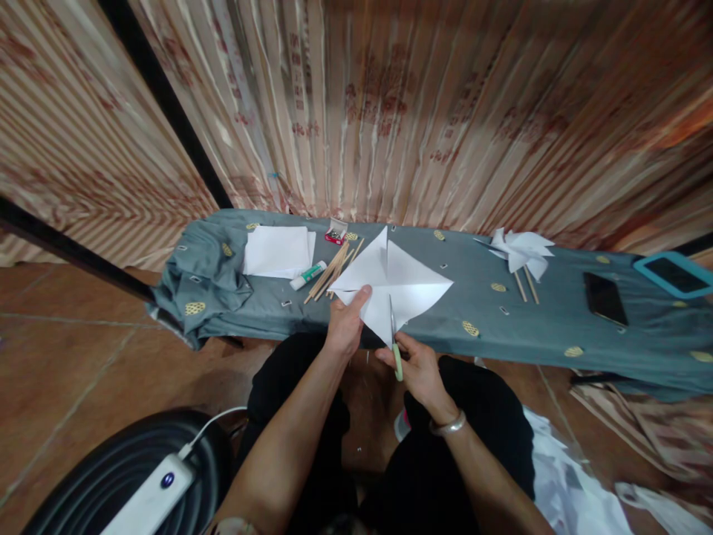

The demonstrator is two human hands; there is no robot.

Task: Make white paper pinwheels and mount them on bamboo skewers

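Two hands on one sheet here: the left hand (348, 325) pinches the near edge of a white square paper sheet creased along its diagonals (390, 286), thumb on top, and the right hand (422, 369) is closed round the pale green handle of a small pair of scissors (394, 343), blades pointing to 12 o'clock into the paper. The sheet hangs over the near edge of the grey cloth-covered counter (535, 327), half in the air.

What could go wrong, I reckon: the paper is floppy and only gripped at one side, so the cut could wander off the crease or run too far into the centre. That left thumb sits just beside the blades too.

At 10 o'clock lie a bundle of thin wooden sticks (333, 270) and a white glue stick with a green cap (307, 276); at 2 o'clock, a finished white paper pinwheel (521, 250).
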